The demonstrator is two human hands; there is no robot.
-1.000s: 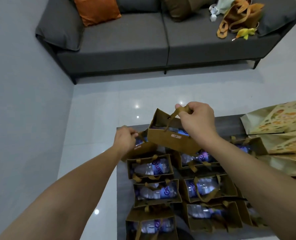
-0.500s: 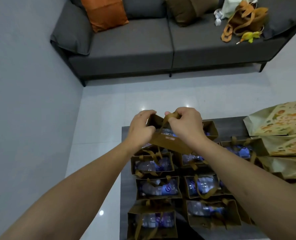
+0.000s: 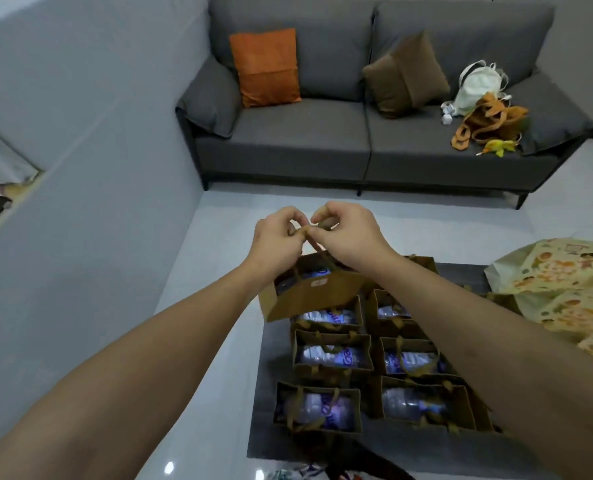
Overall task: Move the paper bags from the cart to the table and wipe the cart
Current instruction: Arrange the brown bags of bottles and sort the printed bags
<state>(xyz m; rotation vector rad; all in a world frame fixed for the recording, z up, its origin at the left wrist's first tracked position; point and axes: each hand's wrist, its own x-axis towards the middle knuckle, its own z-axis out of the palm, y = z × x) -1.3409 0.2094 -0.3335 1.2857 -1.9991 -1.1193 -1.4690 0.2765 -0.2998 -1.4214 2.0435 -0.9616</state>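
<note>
A brown paper bag with a water bottle inside hangs lifted above the far left of a dark grey table top. My left hand and my right hand are close together above it, each pinching its ribbon handles. Below stand several more brown paper bags in two rows, each holding a bottle with a purple label. No cart is in view.
Patterned yellow bags lie at the table's right edge. A grey sofa with orange and brown cushions and a heap of bags stands beyond a strip of white tile floor. A grey wall runs along the left.
My left hand left a bag at the table's left and joined the right hand at the lifted bag's handles. Both hands have risen with that bag. The camera tilted up.
</note>
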